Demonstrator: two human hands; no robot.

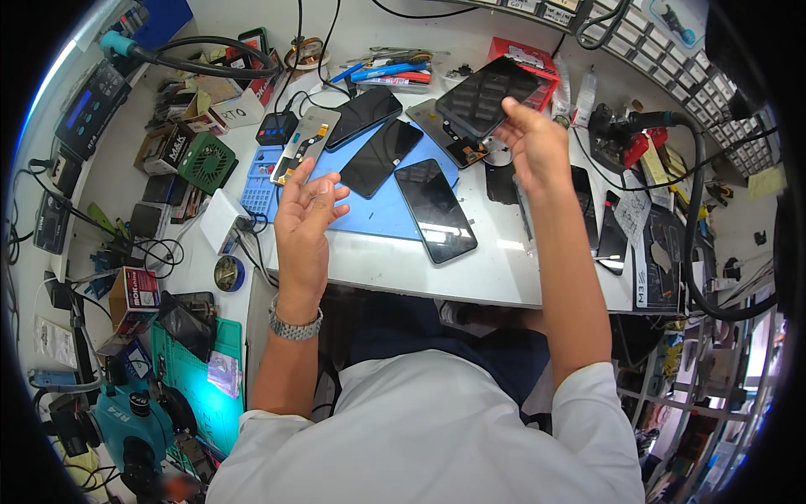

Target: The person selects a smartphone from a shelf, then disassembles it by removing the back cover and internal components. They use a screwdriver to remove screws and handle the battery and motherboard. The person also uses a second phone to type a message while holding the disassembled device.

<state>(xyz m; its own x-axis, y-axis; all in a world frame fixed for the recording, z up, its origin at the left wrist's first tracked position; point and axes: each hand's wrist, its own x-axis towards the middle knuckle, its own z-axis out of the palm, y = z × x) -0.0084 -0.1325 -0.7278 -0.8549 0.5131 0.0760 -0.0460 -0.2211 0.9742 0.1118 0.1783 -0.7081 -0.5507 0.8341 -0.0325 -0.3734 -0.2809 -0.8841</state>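
Observation:
My left hand (304,220) holds a slim phone part (307,141) with a silver back, lifted over the left edge of the blue work mat (382,214). My right hand (537,147) grips a black phone screen (487,94) by its lower right corner and tilts it above the table. Three black phones or screens lie on the mat between the hands: one at the back (364,117), one in the middle (382,156) and one nearest me (435,209).
More dark screens (598,220) lie right of the mat on the white table (495,277). A green fan (206,163), boxes and cables crowd the left. A black hose (693,210) curves along the right. Small drawers (672,59) line the back right. A green mat (189,370) sits lower left.

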